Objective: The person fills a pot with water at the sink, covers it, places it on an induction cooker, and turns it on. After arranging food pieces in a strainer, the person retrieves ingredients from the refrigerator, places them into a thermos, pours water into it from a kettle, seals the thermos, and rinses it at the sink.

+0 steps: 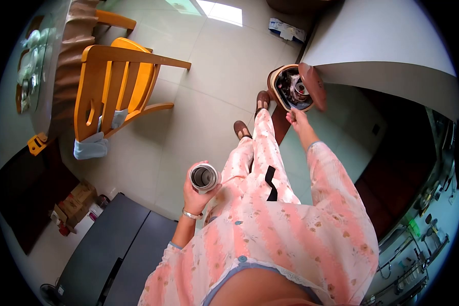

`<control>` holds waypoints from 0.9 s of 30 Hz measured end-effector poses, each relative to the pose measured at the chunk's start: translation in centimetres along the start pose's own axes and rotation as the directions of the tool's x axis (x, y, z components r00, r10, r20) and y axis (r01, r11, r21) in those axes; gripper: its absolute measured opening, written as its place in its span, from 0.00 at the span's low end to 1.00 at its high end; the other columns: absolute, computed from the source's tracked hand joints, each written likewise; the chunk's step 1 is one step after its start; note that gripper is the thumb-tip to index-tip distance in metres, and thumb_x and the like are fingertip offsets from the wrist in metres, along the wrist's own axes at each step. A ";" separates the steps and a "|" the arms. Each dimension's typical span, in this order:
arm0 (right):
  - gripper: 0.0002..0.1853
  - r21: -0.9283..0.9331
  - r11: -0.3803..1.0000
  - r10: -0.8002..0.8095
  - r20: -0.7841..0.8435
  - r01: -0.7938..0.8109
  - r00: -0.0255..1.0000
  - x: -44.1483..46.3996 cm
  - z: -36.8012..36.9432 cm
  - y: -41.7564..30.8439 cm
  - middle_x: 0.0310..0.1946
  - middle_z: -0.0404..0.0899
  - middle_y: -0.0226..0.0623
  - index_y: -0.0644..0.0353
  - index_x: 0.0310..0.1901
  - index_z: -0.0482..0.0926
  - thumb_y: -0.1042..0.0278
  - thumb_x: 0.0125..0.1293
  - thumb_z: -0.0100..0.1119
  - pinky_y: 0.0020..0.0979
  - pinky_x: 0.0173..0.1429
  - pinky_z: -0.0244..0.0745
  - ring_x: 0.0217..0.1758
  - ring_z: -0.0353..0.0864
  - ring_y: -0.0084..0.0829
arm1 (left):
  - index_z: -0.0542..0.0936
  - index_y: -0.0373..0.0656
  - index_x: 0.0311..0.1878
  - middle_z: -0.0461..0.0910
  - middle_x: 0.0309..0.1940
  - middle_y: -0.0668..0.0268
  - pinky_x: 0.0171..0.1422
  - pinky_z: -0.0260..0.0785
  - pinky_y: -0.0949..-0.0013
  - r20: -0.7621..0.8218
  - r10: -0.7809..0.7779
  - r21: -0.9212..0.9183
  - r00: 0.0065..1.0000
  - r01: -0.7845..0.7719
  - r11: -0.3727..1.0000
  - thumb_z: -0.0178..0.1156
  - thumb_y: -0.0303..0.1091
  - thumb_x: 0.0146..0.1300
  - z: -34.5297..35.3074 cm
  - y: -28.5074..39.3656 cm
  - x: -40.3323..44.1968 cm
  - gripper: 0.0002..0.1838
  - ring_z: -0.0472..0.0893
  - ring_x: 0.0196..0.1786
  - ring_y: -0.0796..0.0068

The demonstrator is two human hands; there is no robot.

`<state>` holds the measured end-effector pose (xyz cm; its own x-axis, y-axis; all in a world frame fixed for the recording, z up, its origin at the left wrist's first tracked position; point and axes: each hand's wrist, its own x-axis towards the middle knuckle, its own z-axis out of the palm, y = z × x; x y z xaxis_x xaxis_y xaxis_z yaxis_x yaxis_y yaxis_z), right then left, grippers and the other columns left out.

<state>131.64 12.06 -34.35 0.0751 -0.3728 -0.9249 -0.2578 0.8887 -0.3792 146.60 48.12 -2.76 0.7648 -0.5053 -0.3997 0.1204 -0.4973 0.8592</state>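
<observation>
My left hand (193, 200) is wrapped round an open steel thermos cup (204, 177), held upright at hip height; its mouth faces up and shows a bare metal inside. My right hand (297, 120) reaches forward to the near rim of a brown trash bin (276, 92). Its fingers are curled together, and whatever may be in them is too small to tell. The bin's brown lid (312, 86) is raised on the right side. Dark rubbish and a whitish crumpled piece lie inside the bin.
A wooden chair (118, 89) with a light blue cloth (91, 147) stands at the left, beside a table with a brown tablecloth (72, 71). A dark grey fridge (112, 250) is at lower left, cardboard boxes (77, 203) behind it. Kitchen utensils hang at right.
</observation>
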 end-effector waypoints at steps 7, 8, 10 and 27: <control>0.06 -0.162 0.977 -0.152 -0.081 0.137 0.985 7.7 -0.1 -2.6 0.23 0.75 0.30 0.59 0.29 0.73 0.75 0.58 0.63 0.26 0.30 0.79 0.21 0.73 0.23 | 0.70 0.40 0.60 0.76 0.57 0.62 0.61 0.69 0.67 0.039 -0.088 -0.006 0.995 0.088 0.996 0.77 0.27 0.41 0.7 -1.0 1.3 0.40 0.77 0.55 0.71; 0.07 -0.146 0.979 -0.166 -0.167 0.142 0.972 8.3 0.2 -2.8 0.22 0.74 0.30 0.59 0.29 0.73 0.76 0.57 0.64 0.26 0.30 0.79 0.21 0.73 0.23 | 0.69 0.40 0.60 0.76 0.57 0.61 0.61 0.70 0.66 0.054 -0.113 0.002 0.992 0.113 0.994 0.77 0.27 0.40 0.8 -1.2 1.6 0.40 0.77 0.56 0.71; 0.10 -0.122 0.981 -0.180 -0.282 0.151 0.942 9.9 0.0 -2.9 0.24 0.75 0.31 0.62 0.34 0.75 0.76 0.54 0.68 0.26 0.30 0.79 0.22 0.74 0.23 | 0.69 0.40 0.60 0.76 0.58 0.61 0.61 0.70 0.66 0.061 -0.128 0.033 0.990 0.126 0.991 0.77 0.27 0.40 1.0 -1.5 2.2 0.40 0.77 0.56 0.71; 0.18 -0.122 0.992 -0.049 -0.173 0.028 0.984 -1.7 -2.7 5.0 0.44 0.74 0.29 0.56 0.52 0.70 0.72 0.61 0.61 0.37 0.48 0.81 0.44 0.74 0.25 | 0.69 0.41 0.60 0.76 0.58 0.62 0.62 0.70 0.67 0.111 0.015 0.125 0.994 -0.029 0.992 0.78 0.29 0.39 1.3 1.7 1.7 0.41 0.77 0.57 0.70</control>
<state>127.63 16.37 -34.62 -0.0801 -0.4566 -0.8860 -0.3714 0.8386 -0.3986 147.29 45.49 -2.46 0.6914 -0.5883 -0.4194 0.0179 -0.5664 0.8239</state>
